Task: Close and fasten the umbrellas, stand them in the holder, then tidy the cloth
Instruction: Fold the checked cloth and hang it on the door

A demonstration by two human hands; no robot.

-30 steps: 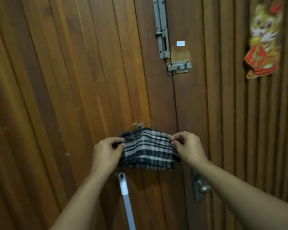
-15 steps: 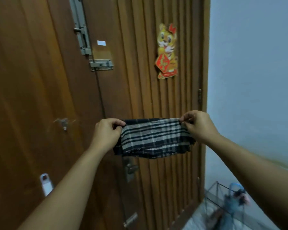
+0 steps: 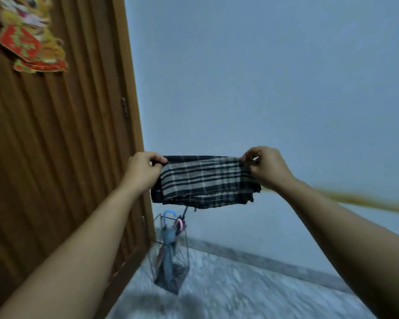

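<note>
A pale wall and wooden door point(image 3: 55, 157) back the scene. The left hand point(image 3: 143, 171) and right hand point(image 3: 266, 168) pinch the folded plaid cloth point(image 3: 205, 181) taut between them, above the umbrella holder point(image 3: 170, 256). A slackened pinch could let the folds drop open.

Dim, cool bluish indoor light, no hard shadows, motion blur smearing the floor point(image 3: 251, 293) and door sticker point(image 3: 30, 35), wide-angle bending at edges

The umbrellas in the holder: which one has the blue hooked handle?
The blue-grey umbrella on the left; the one beside it has a pink handle.
</note>
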